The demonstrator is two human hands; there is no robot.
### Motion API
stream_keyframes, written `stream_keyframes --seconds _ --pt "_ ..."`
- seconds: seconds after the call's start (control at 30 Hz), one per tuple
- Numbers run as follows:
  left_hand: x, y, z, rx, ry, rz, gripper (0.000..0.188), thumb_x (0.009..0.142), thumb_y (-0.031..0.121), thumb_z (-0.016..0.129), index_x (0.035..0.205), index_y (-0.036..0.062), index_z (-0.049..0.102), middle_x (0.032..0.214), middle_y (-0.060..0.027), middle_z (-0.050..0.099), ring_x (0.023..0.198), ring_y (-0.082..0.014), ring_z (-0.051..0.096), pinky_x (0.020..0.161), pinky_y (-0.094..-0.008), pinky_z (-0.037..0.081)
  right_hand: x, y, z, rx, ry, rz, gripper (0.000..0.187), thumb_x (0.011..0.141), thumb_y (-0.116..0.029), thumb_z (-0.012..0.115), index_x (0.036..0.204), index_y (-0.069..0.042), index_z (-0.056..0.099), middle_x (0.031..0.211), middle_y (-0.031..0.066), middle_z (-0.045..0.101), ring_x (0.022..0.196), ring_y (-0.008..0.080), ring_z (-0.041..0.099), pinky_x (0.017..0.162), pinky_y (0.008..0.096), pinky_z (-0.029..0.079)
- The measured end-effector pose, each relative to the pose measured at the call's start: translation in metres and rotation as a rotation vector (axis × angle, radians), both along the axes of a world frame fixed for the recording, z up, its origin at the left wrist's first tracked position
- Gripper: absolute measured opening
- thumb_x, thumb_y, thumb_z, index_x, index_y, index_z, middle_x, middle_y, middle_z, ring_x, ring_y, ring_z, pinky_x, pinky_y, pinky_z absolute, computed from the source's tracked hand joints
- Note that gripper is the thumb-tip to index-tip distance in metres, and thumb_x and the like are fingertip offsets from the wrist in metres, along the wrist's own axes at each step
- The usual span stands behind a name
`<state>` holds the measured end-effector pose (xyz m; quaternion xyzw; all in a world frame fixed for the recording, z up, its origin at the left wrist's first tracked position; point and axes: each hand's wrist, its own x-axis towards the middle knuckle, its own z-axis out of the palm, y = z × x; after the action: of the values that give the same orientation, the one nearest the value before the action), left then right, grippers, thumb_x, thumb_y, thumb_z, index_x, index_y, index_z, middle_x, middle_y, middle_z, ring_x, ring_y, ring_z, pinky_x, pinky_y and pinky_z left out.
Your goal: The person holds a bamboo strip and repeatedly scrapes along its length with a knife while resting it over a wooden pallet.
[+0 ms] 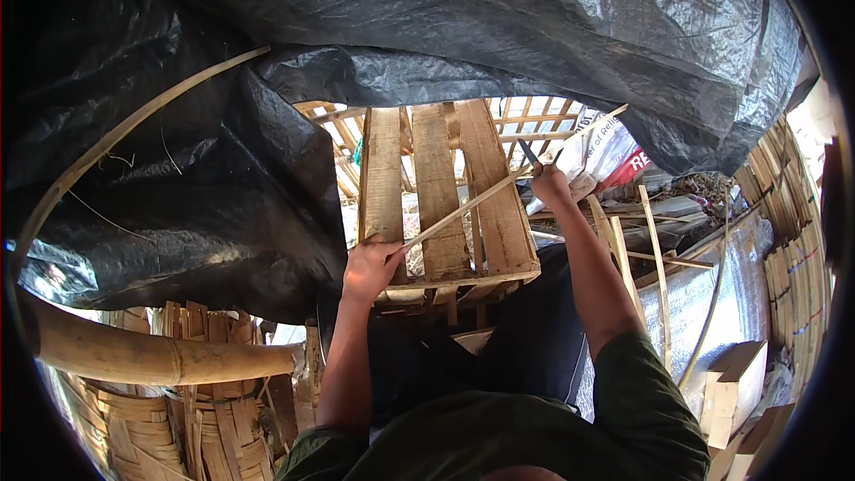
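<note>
My left hand [370, 269] is closed round the near end of a long, thin bamboo strip [465, 209]. The strip slants up to the right across a slatted wooden bench [438, 147] and runs on past my right hand. In my right hand [551, 184] is a knife [527, 152], its dark blade pointing up and to the left, close to the strip. Whether the blade touches the strip, I cannot tell. My fingers cover the knife's handle.
Black plastic sheeting [427, 0] hangs over the far side and left. A thick bamboo pole [169, 359] lies at lower left above woven bamboo [134, 423]. Loose strips [656, 263], a cardboard box [737, 383] and a printed sack [610, 156] are at right.
</note>
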<state>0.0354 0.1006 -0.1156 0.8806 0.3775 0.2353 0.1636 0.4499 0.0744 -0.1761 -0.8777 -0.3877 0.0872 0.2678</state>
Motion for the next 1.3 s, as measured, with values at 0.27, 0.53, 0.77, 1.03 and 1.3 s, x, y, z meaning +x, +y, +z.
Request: stream_keyframes --seconds 0.27,0.53,0.77,1.03,1.3 --pt "-0.001 0.000 -0.005 0.067 -0.044 0.001 0.012 0.084 0.022 0.077 0.090 0.0109 0.077 0.074 -0.0118 0.061 0.070 -0.0335 0.065 0.064 -0.0442 0.052 0.001 -0.003 0.002 0.002 -0.144 0.059 0.054 0.102 -0.041 0.045 0.094 0.007 0.069 0.084 0.0282 0.070 0.075 0.0404 0.072 0.066 0.0501 0.058" --pt "-0.002 0.002 -0.002 0.019 -0.023 -0.009 0.013 0.088 0.024 0.073 0.089 0.0104 0.075 0.076 -0.0123 0.060 0.072 -0.0339 0.064 0.065 -0.0449 0.052 0.005 -0.006 0.007 0.029 -0.021 0.024 0.057 0.101 -0.045 0.050 0.098 0.009 0.067 0.076 0.0293 0.068 0.076 0.0454 0.070 0.069 0.0507 0.055" --pt "0.002 0.003 0.002 -0.033 0.007 0.015 0.014 0.087 0.022 0.075 0.091 0.0093 0.076 0.076 -0.0121 0.060 0.072 -0.0343 0.064 0.065 -0.0443 0.052 0.001 -0.004 0.005 -0.102 0.370 0.204 0.060 0.103 -0.044 0.045 0.097 0.012 0.067 0.075 0.0274 0.069 0.061 0.0378 0.069 0.053 0.0479 0.054" --pt "0.003 0.004 0.006 -0.007 0.010 0.007 0.014 0.085 0.020 0.076 0.092 0.0078 0.077 0.076 -0.0122 0.062 0.068 -0.0344 0.064 0.063 -0.0435 0.052 -0.009 0.004 -0.024 -0.057 -0.208 0.309 0.038 0.099 -0.030 0.053 0.097 0.005 0.068 0.086 0.0278 0.070 0.081 0.0411 0.070 0.067 0.0485 0.056" --pt "0.002 0.005 0.005 -0.060 -0.007 -0.002 0.014 0.085 0.019 0.076 0.093 0.0082 0.077 0.075 -0.0126 0.062 0.068 -0.0348 0.064 0.063 -0.0439 0.052 -0.024 0.010 -0.012 -0.039 -0.064 0.040 0.051 0.099 -0.042 0.051 0.090 0.005 0.071 0.088 0.0338 0.068 0.092 0.0490 0.068 0.083 0.0542 0.054"
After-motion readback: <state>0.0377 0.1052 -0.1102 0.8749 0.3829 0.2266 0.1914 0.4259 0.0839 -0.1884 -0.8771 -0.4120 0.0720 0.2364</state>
